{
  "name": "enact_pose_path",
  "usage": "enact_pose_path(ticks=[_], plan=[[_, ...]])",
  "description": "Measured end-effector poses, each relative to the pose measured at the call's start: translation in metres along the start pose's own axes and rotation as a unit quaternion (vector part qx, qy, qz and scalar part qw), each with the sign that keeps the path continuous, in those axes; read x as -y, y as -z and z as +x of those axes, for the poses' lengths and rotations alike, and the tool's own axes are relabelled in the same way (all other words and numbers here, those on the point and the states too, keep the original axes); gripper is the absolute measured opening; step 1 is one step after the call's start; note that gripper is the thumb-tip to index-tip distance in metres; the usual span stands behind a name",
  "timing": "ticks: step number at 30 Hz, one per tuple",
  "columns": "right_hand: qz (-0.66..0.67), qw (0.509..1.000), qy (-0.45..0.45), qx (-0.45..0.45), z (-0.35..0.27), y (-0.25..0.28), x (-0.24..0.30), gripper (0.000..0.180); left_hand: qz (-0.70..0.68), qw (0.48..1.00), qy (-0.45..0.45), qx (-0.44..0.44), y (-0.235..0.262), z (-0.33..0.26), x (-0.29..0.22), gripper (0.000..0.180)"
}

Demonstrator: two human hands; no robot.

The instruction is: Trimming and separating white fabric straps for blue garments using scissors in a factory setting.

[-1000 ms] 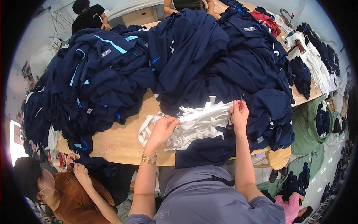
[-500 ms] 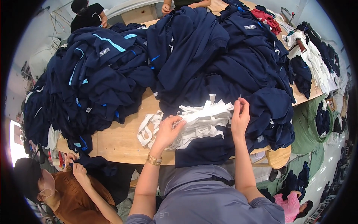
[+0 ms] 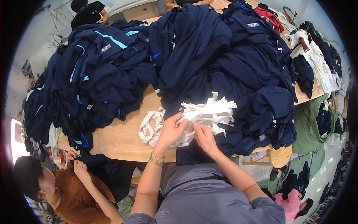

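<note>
A bundle of white fabric strips point(image 3: 210, 110) lies fanned out on dark navy cloth in front of me. My left hand point(image 3: 171, 130), with a gold-coloured band at the wrist, is closed at the bundle's near left side, pinching a white strip. Right beside it, my right hand point(image 3: 204, 138) has thumb and forefinger pressed together, almost touching the left fingertips. What it pinches, if anything, is too small to make out. Looped white strips point(image 3: 150, 128) trail over the wooden table point(image 3: 119, 143) left of my hands.
Navy garments are heaped left point(image 3: 112, 78), in the centre point(image 3: 186, 41) and right point(image 3: 253, 56). A person in brown point(image 3: 80, 190) handles dark cloth at my left. Others stand across the table. A wooden stool point(image 3: 279, 157) and green cloth point(image 3: 307, 127) are at the right.
My right hand has come left and down from the bundle's right end to beside my left hand. A thin small thing stuck up from its fingertips before. My left hand has barely moved.
</note>
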State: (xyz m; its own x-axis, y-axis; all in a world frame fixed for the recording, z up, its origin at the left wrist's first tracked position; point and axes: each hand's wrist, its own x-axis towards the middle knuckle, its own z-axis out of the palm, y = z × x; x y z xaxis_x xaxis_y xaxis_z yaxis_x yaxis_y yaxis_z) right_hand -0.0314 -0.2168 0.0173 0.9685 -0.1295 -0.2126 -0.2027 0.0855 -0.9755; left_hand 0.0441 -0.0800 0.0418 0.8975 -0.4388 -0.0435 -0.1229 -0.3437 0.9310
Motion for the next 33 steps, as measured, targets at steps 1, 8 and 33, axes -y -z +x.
enact_pose_path(ticks=[1,8,33], plan=[[0.001,1.000,0.016,0.002,0.001,-0.001,-0.001,0.040,-0.001,1.000,0.004,0.003,0.000,-0.001,0.001,0.019],[0.060,0.998,-0.013,0.015,0.007,-0.001,0.003,0.040,-0.072,0.997,0.004,0.025,-0.001,-0.002,0.010,0.014],[-0.007,0.998,0.013,0.067,0.013,0.006,0.005,0.035,-0.069,0.989,0.078,0.104,0.012,0.000,0.000,0.019]])
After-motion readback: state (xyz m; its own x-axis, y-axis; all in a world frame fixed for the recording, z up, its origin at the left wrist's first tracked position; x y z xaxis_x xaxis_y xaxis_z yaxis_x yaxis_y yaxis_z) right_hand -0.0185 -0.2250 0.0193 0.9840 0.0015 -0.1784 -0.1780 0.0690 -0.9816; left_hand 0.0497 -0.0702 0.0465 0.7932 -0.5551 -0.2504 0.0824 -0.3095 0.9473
